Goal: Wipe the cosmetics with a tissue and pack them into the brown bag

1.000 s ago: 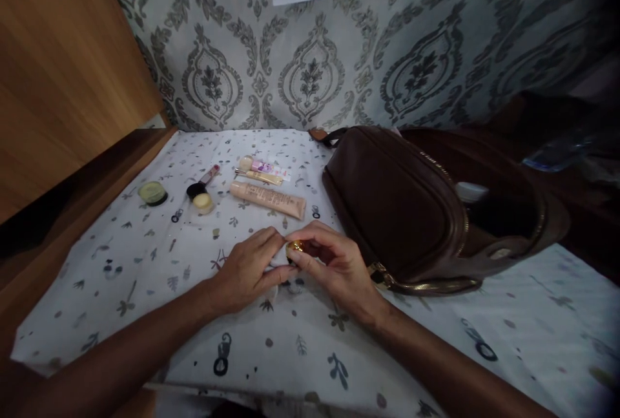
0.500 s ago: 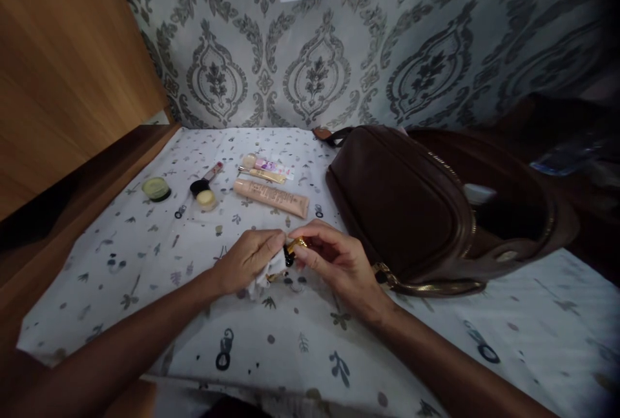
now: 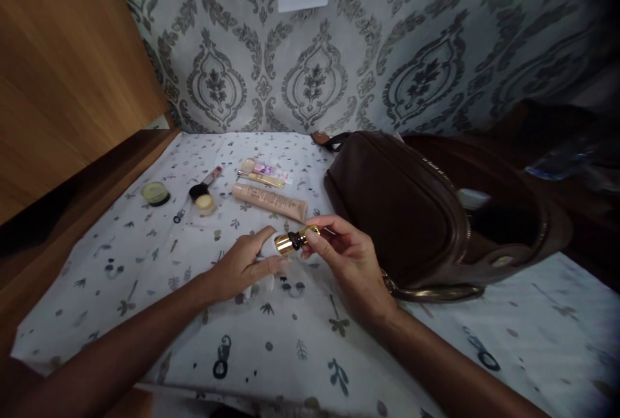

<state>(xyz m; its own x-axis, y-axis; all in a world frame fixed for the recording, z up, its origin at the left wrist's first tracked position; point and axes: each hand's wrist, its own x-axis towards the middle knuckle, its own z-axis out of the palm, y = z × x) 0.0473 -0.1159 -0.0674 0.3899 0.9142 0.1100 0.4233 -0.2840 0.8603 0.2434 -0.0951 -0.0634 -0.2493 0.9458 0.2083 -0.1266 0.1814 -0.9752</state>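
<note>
We hold a gold-and-black item (image 3: 290, 242) between our 2 hands, over the bench (image 3: 194, 353). Our left hand (image 3: 239, 266) has its fingers closed around a white cloth (image 3: 268, 247) at the item's left end; our right hand (image 3: 356, 266) pinches the gold right end in its fingers. Just beyond lies a beige squeeze tube (image 3: 270, 201), and a brown bag (image 3: 392, 205) stands open to the right.

Seemingly a home; damask-patterned wall (image 3: 314, 85); printed tablecloth (image 3: 290, 324); personal cosmetics (image 3: 268, 201).
</note>
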